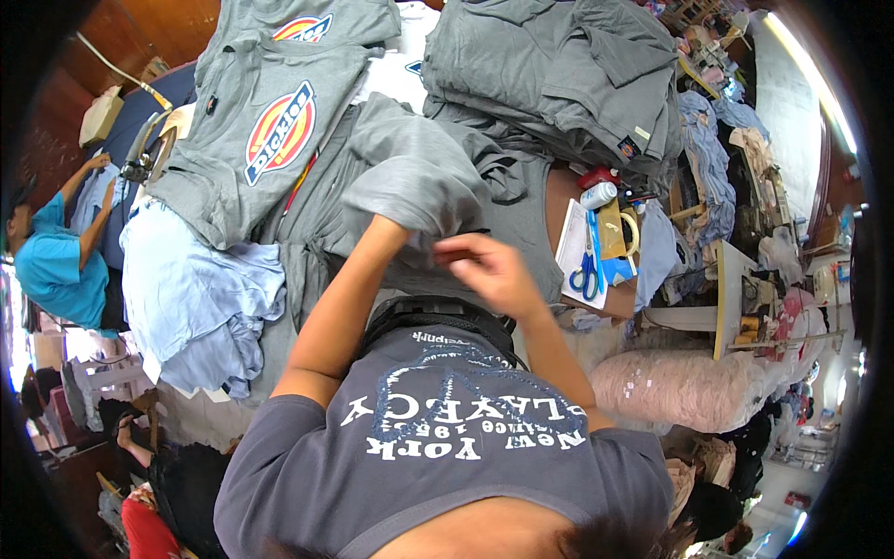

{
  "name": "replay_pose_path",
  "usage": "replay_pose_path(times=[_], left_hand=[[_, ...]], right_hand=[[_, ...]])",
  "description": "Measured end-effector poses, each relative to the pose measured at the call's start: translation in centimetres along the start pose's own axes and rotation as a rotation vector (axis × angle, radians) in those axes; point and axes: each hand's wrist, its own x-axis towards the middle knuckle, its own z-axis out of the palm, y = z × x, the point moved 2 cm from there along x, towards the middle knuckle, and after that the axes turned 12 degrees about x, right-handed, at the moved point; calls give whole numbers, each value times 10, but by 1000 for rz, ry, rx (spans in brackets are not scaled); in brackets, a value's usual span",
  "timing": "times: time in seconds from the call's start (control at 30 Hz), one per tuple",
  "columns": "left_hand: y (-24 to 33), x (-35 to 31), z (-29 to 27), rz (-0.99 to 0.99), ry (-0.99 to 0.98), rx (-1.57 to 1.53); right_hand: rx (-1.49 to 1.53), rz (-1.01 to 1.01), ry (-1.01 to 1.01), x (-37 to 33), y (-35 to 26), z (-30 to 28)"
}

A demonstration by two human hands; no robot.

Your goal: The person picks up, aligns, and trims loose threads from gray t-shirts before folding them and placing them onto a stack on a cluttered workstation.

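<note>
A grey T-shirt (pixel 414 177) is bunched up and raised at the middle of the table, slightly smeared by motion. My left hand reaches up inside it; only the left wrist (pixel 391 228) shows, and the cloth hides the fingers. Just right of this cloth is my right hand (pixel 484 268), blurred, its fingers loosely bent and apart with nothing visible in them. More grey cloth (pixel 521 219) lies beneath and behind both hands. To the left, a grey T-shirt with a red, yellow and blue print (pixel 209 158) is spread flat.
Folded grey shirts (pixel 559 74) form a thick pile at the back right. Light blue cloth (pixel 191 298) hangs at the left. Blue-handled scissors (pixel 587 275), tape (pixel 631 233) and a small white bottle (pixel 598 195) lie at the right. A co-worker in a turquoise shirt (pixel 58 270) works far left.
</note>
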Motion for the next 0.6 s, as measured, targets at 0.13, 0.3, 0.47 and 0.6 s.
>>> replay_pose_path(times=[0.13,0.3,0.47,0.6], left_hand=[[138,-18,7,28,-274,1331],[85,-55,-32,386,331,627],[113,-69,-32,302,332,695],[112,-71,-29,335,184,555]], right_hand=[[194,-207,200,30,37,18],[-142,-645,427,37,4,25],[-205,62,377,87,106,-57],[-40,-250,218,59,29,-15]])
